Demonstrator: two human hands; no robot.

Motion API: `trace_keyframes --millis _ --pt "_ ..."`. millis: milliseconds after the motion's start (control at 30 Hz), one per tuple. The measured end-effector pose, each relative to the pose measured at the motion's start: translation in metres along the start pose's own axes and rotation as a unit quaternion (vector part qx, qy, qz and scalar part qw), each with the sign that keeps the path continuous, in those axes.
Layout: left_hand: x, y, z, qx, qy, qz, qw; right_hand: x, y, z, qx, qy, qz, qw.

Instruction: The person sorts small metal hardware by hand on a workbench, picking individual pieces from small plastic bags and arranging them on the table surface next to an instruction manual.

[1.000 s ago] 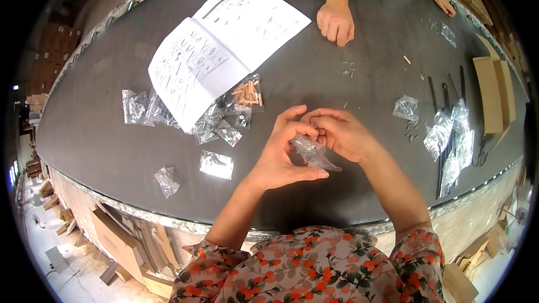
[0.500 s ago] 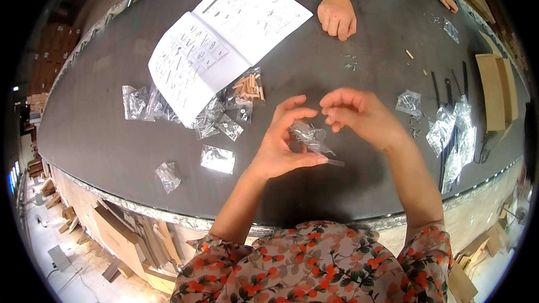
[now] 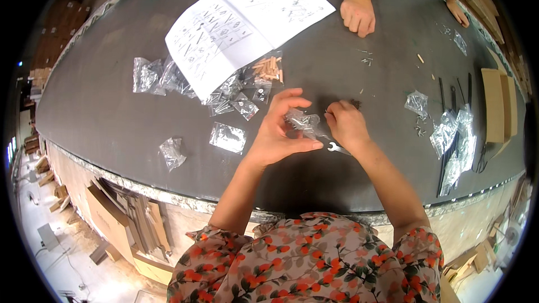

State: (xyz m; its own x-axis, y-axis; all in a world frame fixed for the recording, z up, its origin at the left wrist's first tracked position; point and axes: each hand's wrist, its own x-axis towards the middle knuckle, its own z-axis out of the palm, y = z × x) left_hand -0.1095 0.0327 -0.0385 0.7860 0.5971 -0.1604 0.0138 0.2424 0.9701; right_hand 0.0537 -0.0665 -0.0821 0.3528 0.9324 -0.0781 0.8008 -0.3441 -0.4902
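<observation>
My left hand [image 3: 275, 130] is curled around a clear plastic bag [image 3: 303, 123], gripping it between thumb and fingers; small metal pieces seem to be inside. Just to the right, my right hand [image 3: 347, 125] is low over the table with its fingertips pinched together. Whatever they may hold is too small to make out. A small open-end wrench [image 3: 338, 148] lies below the right hand, its handle partly hidden by the wrist. Beyond the right knuckles sits a little dark heap of small parts [image 3: 355, 103].
An open instruction booklet [image 3: 247, 19] overlaps several hardware bags [image 3: 224, 98] and wooden dowels [image 3: 268, 69]. Another person's fist [image 3: 358, 15] rests on the table opposite; a further hand [image 3: 457, 13] is at far right. Dark rods [image 3: 452, 101] and a cardboard box [image 3: 498, 105] lie right.
My right hand has come down toward the table and its fingers have closed into a pinch. The wrench's open end now shows. The whole view has shifted slightly.
</observation>
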Motion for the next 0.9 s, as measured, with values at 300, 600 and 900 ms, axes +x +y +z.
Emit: trace_keyframes --millis 300,600,900 --pt "-0.005 0.005 0.001 0.094 0.016 0.025 0.995 0.001 -0.056 -0.102 0.331 -0.091 0.051 0.938" --pt "-0.003 0.012 0.014 0.090 -0.014 0.034 0.995 -0.003 -0.074 -0.128 0.267 -0.121 0.022 0.956" --pt "-0.002 0.007 0.015 0.060 -0.024 0.049 0.997 -0.012 -0.079 -0.115 0.504 -0.032 0.016 0.863"
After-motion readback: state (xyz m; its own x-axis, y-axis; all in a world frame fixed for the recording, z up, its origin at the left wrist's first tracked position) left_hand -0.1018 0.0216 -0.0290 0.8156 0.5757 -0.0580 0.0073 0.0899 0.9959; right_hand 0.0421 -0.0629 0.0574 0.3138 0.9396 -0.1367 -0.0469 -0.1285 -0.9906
